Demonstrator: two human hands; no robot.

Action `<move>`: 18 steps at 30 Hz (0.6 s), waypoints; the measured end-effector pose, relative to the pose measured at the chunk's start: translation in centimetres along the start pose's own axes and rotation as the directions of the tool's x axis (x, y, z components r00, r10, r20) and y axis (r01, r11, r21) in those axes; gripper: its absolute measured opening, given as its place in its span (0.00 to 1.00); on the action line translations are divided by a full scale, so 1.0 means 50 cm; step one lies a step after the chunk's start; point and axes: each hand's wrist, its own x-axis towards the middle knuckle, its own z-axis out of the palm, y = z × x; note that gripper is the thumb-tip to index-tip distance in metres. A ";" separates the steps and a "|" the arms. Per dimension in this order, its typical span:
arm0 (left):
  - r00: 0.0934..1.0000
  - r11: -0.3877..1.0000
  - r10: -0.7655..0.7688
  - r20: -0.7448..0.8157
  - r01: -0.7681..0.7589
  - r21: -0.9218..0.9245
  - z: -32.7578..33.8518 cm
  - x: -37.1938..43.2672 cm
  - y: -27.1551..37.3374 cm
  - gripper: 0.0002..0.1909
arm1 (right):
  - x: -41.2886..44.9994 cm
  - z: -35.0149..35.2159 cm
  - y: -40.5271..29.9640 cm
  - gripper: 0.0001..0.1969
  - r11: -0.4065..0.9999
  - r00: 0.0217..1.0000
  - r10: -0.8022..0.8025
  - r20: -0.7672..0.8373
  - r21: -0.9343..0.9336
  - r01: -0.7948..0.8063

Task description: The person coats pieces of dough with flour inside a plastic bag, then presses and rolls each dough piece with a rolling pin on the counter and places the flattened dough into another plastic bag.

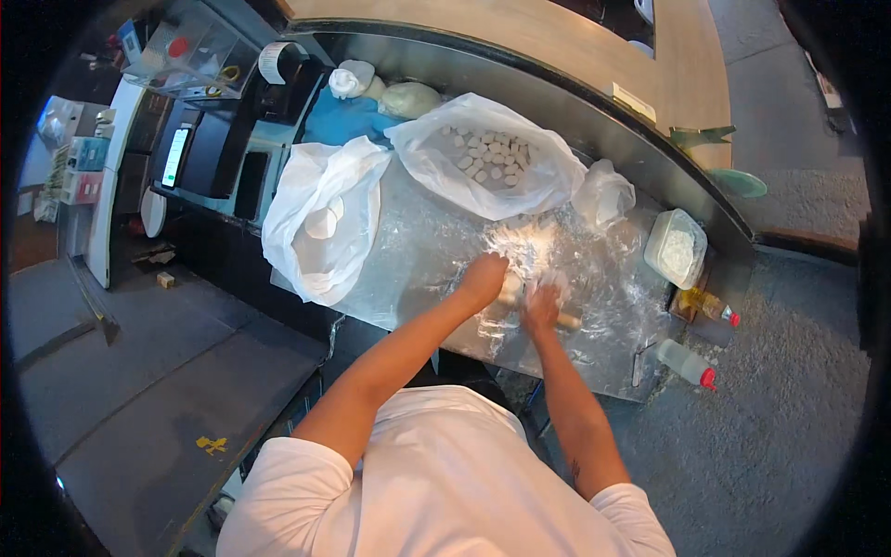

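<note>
My left hand [486, 278] has its fingers curled at the edge of a small pale piece of dough [511, 287], on the floured steel worktop [411, 264]. Close to its right, my right hand [545, 301] is blurred and lies over a short wooden rolling pin [569, 321]. One end of the pin sticks out past the hand; the rest is hidden beneath it. Loose flour [525, 240] is heaped and smeared around both hands. Behind them, an open white plastic bag [424, 157] contains many small dough pieces [495, 153].
At left, another plastic bag [285, 230] holds round flat dough wrappers [324, 221]. A crumpled clear bag [604, 195] and a tub of flour [676, 250] stand at right. Two red-capped bottles, one with yellow liquid [710, 306] and one clear [682, 361], are by the right edge.
</note>
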 end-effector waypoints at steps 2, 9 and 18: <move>0.979 0.988 -0.154 0.135 0.153 0.020 0.002 -0.057 -0.056 0.10 | -0.100 0.001 -0.063 0.27 0.998 0.997 -0.070 0.027 0.000 0.070; 0.984 0.987 -0.153 0.096 0.158 -0.042 -0.036 -0.037 -0.011 0.11 | 0.034 -0.101 -0.109 0.26 0.930 0.856 0.281 0.433 0.097 -0.354; 0.912 0.997 -0.075 0.404 0.069 0.030 -0.026 -0.046 0.019 0.11 | -0.082 0.042 0.043 0.23 0.955 0.999 -0.029 0.023 -0.295 0.035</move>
